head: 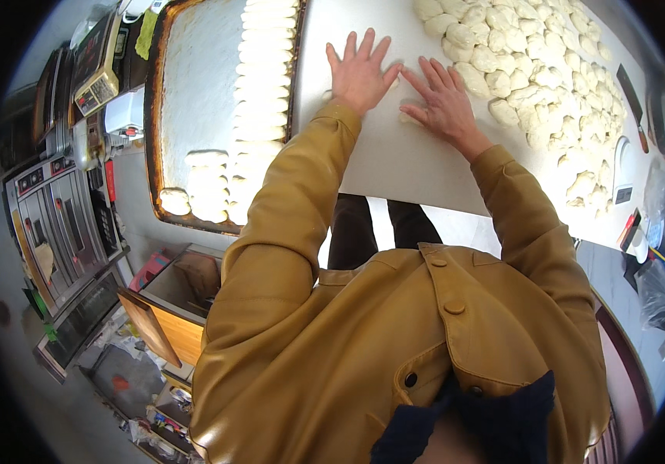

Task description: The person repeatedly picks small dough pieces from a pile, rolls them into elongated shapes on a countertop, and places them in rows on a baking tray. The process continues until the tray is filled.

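Observation:
My left hand [361, 72] lies flat with fingers spread over the pale worktop [390, 168]. A bit of dough [327, 95] shows beside its wrist, and another shows by the thumb; how much lies under the palm is hidden. To its right, my right hand [444, 103] is also palm down with fingers apart, its index fingertip close to the left thumb. Some dough [409, 119] peeks out beneath the right thumb. A large spread of dough pieces [541, 75] covers the worktop beyond the right hand. Rolled dough strips [262, 93] line the baking tray left of my left hand.
The dark-edged baking tray [199, 75] holds shorter dough rows near its front corner. At right are a knife [633, 104] and a small white scale [623, 168]. Ovens [62, 214] stand at far left, near an open wooden-fronted bin [164, 325].

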`<state>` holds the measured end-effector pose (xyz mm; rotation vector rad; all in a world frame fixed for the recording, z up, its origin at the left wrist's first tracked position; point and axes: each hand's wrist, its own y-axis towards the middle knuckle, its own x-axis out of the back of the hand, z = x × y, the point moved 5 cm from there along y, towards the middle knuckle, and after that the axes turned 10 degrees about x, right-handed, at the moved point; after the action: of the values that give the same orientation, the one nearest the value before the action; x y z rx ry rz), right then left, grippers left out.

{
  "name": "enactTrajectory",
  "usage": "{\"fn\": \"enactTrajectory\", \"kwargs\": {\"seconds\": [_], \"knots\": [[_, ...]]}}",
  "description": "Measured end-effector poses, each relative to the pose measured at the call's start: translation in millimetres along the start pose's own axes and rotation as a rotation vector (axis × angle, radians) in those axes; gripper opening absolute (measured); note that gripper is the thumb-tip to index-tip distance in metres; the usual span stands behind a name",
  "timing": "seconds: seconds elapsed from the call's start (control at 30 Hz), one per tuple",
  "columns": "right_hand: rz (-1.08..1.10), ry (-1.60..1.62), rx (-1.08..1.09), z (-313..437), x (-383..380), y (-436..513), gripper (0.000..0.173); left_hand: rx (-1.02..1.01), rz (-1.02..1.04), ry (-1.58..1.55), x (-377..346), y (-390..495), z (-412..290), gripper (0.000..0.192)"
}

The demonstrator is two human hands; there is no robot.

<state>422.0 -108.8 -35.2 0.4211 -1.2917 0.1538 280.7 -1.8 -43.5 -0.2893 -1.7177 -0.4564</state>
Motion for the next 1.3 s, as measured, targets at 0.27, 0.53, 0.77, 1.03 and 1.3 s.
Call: {"fn": "enactTrajectory", "kwargs": {"seconds": [0.27,0.53,0.77,1.03,1.3], "knots": [[0.152,0.016,0.088,76.6,31.5,-110.7,0.068,-0.023,0.024,-0.056,25.7,-151.6,-20.2,0.065],[0.079,0.089,0.104,16.9,-1.4,-46.8,0.047,0.092,0.341,-0.309,16.3,-39.3,7.5,0.044],[0.285,0.998,-0.918,9.9,-6.1,-10.1,0.053,0.224,0.382,-0.725,90.8,-39.7,148.7,0.048],[0.668,1.472,-0.614,194.7,-3.8,139.6,0.029,0.108,0.1,-0.19,130.1,-166.1,312.0,0.042],[0.232,0.981,-0.063,313.7,-111.6,285.7,0.042,0.044,0.046,-0.324,126.1,-196.0,297.5,0.044]]}}
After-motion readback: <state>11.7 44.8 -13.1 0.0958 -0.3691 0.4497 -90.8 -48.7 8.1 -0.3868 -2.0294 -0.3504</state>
